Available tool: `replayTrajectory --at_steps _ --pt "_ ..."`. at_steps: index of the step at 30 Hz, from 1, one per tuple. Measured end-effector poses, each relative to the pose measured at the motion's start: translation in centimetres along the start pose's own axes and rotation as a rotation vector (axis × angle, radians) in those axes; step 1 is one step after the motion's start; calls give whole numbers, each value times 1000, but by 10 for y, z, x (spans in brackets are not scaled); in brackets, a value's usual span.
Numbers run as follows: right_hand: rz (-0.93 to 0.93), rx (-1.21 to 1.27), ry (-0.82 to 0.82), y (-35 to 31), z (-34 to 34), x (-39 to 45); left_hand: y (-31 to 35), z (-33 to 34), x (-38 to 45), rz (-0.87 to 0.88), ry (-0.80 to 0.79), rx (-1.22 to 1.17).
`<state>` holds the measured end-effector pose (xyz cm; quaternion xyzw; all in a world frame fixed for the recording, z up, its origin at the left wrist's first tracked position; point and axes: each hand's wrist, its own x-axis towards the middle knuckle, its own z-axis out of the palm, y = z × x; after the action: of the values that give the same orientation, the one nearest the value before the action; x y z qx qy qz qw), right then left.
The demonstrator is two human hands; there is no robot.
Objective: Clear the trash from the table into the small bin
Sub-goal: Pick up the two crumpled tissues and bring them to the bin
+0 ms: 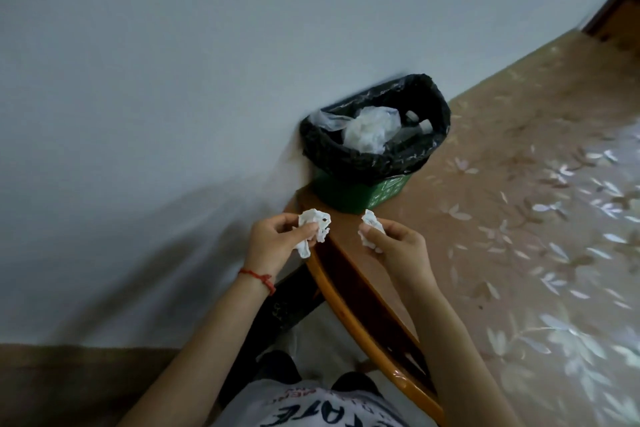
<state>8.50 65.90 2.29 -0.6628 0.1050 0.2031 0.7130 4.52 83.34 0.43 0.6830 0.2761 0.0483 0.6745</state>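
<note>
A small green bin [363,189] lined with a black bag stands at the table's far corner against the wall. Inside it lie clear plastic and crumpled white trash [370,130]. My left hand [273,246] pinches a crumpled white tissue [317,224] just left of the table's corner. My right hand [398,250] grips a second crumpled white tissue [370,229] over the table's edge. Both hands hover just in front of the bin, below its rim.
The table [512,218] has a floral plastic cover and a wooden edge [363,319]. A pale wall [156,97] runs along the left, close behind the bin. A dark chair or table leg [291,305] shows below my left wrist.
</note>
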Motion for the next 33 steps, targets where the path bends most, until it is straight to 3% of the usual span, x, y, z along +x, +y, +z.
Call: replayTrajectory --at_steps 5,13,33 --pt "-40 50 117 -4 13 13 20 0 34 64 -152 80" --pt "-89 98 217 -18 29 27 51 1 73 110 -260 58" --pt "-250 19 241 -115 7 101 122 65 134 174 -261 46"
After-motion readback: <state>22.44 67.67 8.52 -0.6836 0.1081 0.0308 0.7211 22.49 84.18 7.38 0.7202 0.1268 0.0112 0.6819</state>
